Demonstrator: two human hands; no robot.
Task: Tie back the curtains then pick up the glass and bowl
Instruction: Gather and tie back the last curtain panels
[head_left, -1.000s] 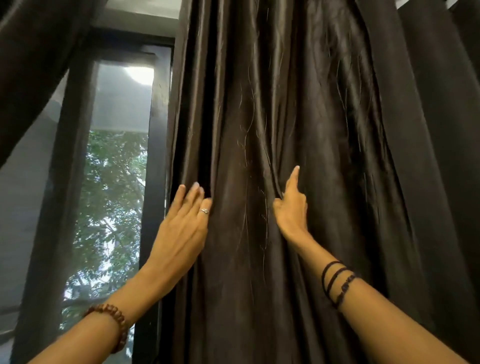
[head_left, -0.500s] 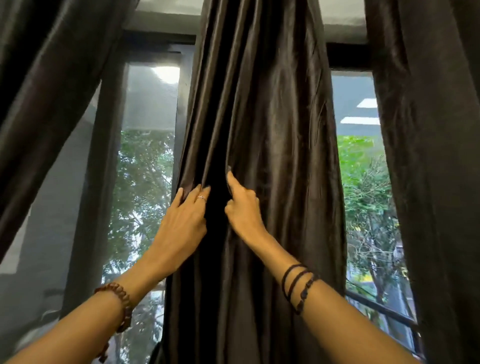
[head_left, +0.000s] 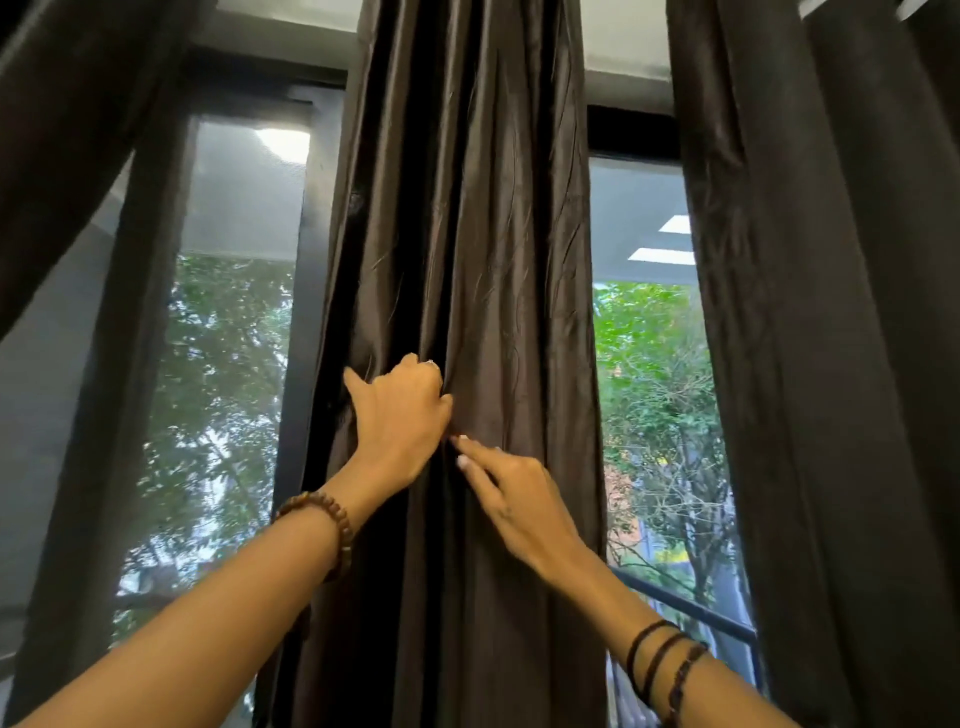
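Green trees show through the window (head_left: 654, 374) behind a dark curtain (head_left: 493, 234) gathered in the middle. The left hand (head_left: 400, 415) grips a fold, fingers curled into it. Just right, the right hand (head_left: 519, 499) lies with fingers nearly straight, tips touching the cloth.

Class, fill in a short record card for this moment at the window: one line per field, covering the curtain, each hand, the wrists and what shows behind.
Curtain: dark middle curtain, gathered into a narrow column
Left hand: left hand grips a fold, fingers curled into the cloth
Right hand: right hand touches the cloth with straight fingers just below the left hand
Wrists: beaded bracelet on left; dark bands on right
Behind: window glass, green trees outside
Tie-back: none visible
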